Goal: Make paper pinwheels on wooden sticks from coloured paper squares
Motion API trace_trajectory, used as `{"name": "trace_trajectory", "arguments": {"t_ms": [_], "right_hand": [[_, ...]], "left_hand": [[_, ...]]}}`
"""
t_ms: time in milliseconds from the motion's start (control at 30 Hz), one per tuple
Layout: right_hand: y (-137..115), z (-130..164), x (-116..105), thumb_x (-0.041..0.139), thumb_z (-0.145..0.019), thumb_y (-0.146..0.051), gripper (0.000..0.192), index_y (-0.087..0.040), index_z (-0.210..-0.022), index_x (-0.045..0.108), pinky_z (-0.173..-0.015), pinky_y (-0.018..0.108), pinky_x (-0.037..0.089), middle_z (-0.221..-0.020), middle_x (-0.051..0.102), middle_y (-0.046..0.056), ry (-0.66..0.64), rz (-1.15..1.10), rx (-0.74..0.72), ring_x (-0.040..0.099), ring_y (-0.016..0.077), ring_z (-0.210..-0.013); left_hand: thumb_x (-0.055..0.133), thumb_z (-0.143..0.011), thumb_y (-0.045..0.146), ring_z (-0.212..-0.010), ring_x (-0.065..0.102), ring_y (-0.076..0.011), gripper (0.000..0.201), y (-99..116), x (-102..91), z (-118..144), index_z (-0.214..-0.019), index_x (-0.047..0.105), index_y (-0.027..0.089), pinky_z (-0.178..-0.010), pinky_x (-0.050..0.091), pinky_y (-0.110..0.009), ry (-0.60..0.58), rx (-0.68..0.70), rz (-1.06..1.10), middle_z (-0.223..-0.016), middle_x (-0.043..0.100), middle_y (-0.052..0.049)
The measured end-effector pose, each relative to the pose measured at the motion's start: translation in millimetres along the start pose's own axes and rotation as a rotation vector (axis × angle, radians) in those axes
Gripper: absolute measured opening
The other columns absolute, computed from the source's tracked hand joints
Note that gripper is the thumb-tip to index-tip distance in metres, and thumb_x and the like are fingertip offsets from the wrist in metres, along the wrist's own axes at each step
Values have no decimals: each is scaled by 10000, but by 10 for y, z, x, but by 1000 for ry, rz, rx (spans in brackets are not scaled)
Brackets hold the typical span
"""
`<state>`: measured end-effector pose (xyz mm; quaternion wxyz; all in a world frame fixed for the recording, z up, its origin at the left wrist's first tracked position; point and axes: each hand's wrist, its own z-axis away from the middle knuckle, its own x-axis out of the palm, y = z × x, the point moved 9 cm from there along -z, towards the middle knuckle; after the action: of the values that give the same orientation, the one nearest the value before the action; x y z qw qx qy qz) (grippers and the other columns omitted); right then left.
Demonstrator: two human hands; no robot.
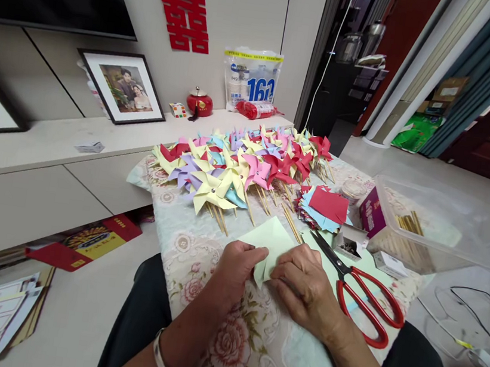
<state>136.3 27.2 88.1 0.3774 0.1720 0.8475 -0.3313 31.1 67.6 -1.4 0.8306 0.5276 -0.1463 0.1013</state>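
A pale green square of paper (273, 233), with slits cut into it, is held between my two hands over the flowered tablecloth. My left hand (236, 266) pinches its left side, thumb on top. On the near right side, the curled fingers of my right hand (304, 281) grip the same sheet. Close to my right hand lie scissors (342, 270) with red handles, blades slightly apart. Beyond the paper spreads a heap of finished paper pinwheels (247, 169) in yellow, red, pink, purple and blue on wooden sticks. A stack of coloured paper squares (327, 205) sits to the right.
A small open box of dark pins (349, 245) stands beside a white box (390, 264). At the table's right edge, a clear plastic bin (441, 233) holds wooden sticks. Behind the pinwheels runs a low cabinet (49, 158) with a framed photo (125, 86). Cables lie on the floor at right.
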Motion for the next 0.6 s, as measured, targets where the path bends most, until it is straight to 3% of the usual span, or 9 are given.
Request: {"name": "trace_trajectory", "arguments": {"t_ms": [200, 600], "right_hand": [[112, 26, 7, 536, -900, -124, 120, -199, -844, 610, -756, 396, 350, -832, 600, 36, 26, -80, 98, 514, 221, -850], [291, 53, -27, 553, -886, -128, 156, -202, -755, 593, -763, 377, 384, -838, 583, 38, 125, -192, 297, 506, 218, -840]], "left_hand": [[739, -589, 334, -476, 506, -135, 230, -15, -21, 14, -534, 581, 175, -511, 418, -268, 34, 32, -42, -479, 539, 31], [658, -631, 307, -407, 398, -90, 224, -54, -51, 30, -485, 556, 172, -436, 302, -228, 105, 107, -164, -431, 458, 56]]}}
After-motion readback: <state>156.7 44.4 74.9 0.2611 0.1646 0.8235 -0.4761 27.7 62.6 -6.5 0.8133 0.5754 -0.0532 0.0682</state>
